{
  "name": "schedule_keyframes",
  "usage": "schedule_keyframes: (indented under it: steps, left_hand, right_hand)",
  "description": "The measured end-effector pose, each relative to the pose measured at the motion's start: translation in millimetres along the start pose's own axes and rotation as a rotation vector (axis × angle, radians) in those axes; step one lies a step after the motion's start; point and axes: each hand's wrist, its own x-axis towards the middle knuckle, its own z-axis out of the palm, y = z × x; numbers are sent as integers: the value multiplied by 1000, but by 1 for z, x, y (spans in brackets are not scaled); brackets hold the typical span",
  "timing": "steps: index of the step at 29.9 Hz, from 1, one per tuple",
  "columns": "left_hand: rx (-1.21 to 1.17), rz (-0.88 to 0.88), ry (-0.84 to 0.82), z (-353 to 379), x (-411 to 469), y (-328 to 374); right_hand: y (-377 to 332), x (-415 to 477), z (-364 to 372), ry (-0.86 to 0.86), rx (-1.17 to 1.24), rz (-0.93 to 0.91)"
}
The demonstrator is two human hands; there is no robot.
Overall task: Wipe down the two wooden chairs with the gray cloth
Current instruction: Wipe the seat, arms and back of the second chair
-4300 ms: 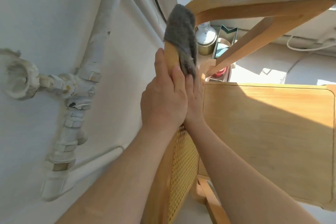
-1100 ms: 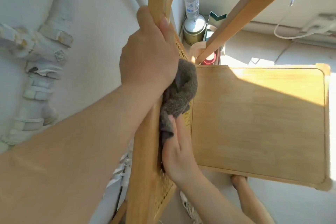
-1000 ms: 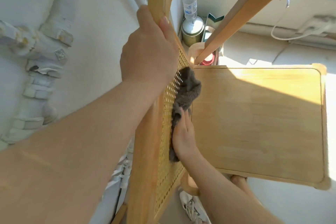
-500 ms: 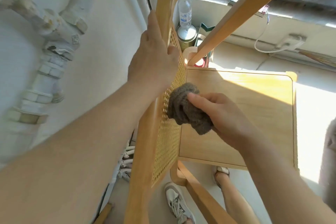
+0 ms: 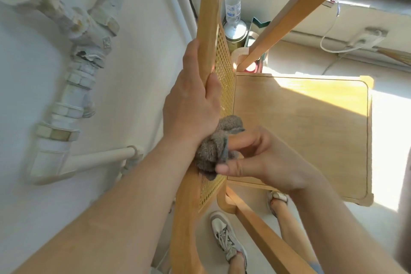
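Seen from above: one pale wooden chair (image 5: 300,129), its back rail (image 5: 208,29) running lengthwise up the view, away from the person. The left hand (image 5: 191,104) is curled round that rail, steadying it. The right hand (image 5: 262,160) pinches the bunched gray terry cloth (image 5: 211,149), which lies left of it against the woven cane panel (image 5: 224,66), touching the left wrist. The right hand is nearer, so the stroke likely follows the panel's length.

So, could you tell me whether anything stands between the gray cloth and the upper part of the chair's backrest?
Yes: the left hand grips the backrest frame just above the gray cloth, which the right hand holds against the cane panel. It covers that stretch of the rail; the cane beside it shows nothing in the way.
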Motion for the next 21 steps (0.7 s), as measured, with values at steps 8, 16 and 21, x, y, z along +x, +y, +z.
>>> schedule_keyframes:
  steps: [8,16,21]
  left_hand:
    - [-21,-15,8,0,-1,1]
    - [-25,-8,7,0,-2,2]
    - [-13,-25,5,0,-2,2]
  right_hand:
    - [56,25,53,780,775,-4]
    - [103,81,20,941,79,469]
    - [56,27,65,743,166,301]
